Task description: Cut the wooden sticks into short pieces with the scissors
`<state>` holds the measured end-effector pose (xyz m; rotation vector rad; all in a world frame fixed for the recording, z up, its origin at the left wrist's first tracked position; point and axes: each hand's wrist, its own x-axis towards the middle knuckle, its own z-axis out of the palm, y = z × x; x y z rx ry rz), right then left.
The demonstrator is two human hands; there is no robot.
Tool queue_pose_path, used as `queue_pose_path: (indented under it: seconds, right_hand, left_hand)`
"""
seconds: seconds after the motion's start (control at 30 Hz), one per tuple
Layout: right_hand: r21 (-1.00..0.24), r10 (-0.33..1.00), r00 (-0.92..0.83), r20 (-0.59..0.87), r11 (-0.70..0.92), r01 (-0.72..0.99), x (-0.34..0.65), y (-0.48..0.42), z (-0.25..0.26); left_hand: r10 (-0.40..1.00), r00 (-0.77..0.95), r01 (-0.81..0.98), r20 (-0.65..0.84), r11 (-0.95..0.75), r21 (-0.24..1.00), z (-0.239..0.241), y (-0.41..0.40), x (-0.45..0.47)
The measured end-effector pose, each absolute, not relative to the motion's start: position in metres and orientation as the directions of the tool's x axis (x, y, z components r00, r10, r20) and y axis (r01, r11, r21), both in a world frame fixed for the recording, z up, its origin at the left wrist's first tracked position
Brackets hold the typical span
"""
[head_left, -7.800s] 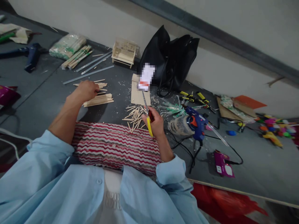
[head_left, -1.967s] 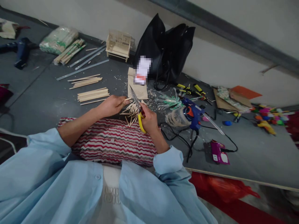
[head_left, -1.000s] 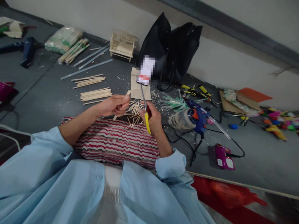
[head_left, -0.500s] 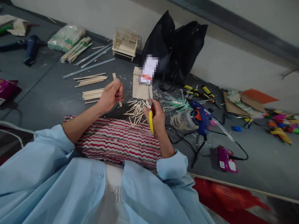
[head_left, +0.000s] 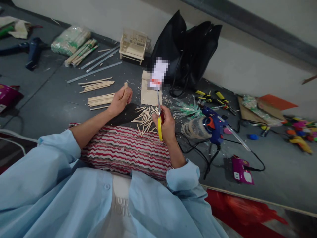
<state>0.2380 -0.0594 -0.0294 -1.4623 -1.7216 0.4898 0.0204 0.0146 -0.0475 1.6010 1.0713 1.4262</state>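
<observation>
My left hand (head_left: 120,100) is closed around a few short wooden sticks (head_left: 125,86) whose ends poke up above the fingers. It hovers over the grey floor beside a neat stack of long sticks (head_left: 101,99). My right hand (head_left: 166,124) grips yellow-handled scissors (head_left: 159,114) with the blades pointing up and away. Between the hands lies a loose pile of cut stick pieces (head_left: 145,117). A red and white striped cloth (head_left: 123,150) covers my lap.
A blue glue gun (head_left: 215,125) on a stand, a roll of tape (head_left: 194,127) and a purple power strip (head_left: 242,170) sit to the right. A black bag (head_left: 188,56), cardboard sheet (head_left: 148,94), small stick house (head_left: 132,46), stick packets (head_left: 71,43) and pliers (head_left: 213,97) lie behind.
My left hand took sticks from the cut pile near the scissors, lifted them left and now holds them lower beside the long stack. The right hand kept the scissors almost still.
</observation>
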Motion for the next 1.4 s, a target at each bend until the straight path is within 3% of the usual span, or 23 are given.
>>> queue_pose_path:
  seconds: [0.3, 0.5, 0.6, 0.73, 0.8, 1.03, 1.27, 1.4]
  right_hand:
    - [-0.753, 0.951, 0.042, 0.307, 0.216, 0.622, 0.238, -0.06, -0.028]
    - [-0.73, 0.938, 0.013, 0.346, 0.261, 0.632, 0.233, -0.065, -0.022]
    - [-0.723, 0.945, -0.059, 0.322, 0.285, 0.629, 0.231, -0.069, -0.017]
    - [-0.678, 0.93, -0.151, 0.336, 0.349, 0.646, 0.231, -0.071, -0.016]
    - [-0.657, 0.925, -0.182, 0.335, 0.368, 0.658, 0.232, -0.071, -0.018]
    - [-0.629, 0.925, -0.207, 0.319, 0.37, 0.684, 0.23, -0.072, -0.022]
    - [-0.592, 0.909, -0.27, 0.317, 0.412, 0.692, 0.231, -0.073, -0.018]
    - [-0.59, 0.904, -0.306, 0.298, 0.426, 0.686, 0.229, -0.073, -0.016]
  left_hand:
    - [0.917, 0.011, 0.038, 0.398, -0.398, 0.916, -0.045, 0.014, 0.024]
    - [0.91, 0.069, 0.185, 0.409, -0.414, 0.891, -0.032, 0.004, 0.027]
    - [0.903, 0.214, 0.232, 0.373, -0.418, 0.879, -0.019, -0.008, 0.029]
    - [0.863, 0.487, 0.172, 0.13, -0.241, 0.955, -0.007, -0.022, 0.029]
    - [0.842, 0.533, 0.164, 0.079, -0.195, 0.967, -0.006, -0.025, 0.026]
    - [0.875, 0.378, 0.439, 0.303, -0.458, 0.773, -0.011, -0.022, 0.02]
    - [0.785, 0.584, 0.297, 0.207, -0.444, 0.846, -0.002, -0.027, 0.018]
    - [0.755, 0.593, 0.296, 0.28, -0.528, 0.796, -0.006, -0.024, 0.015]
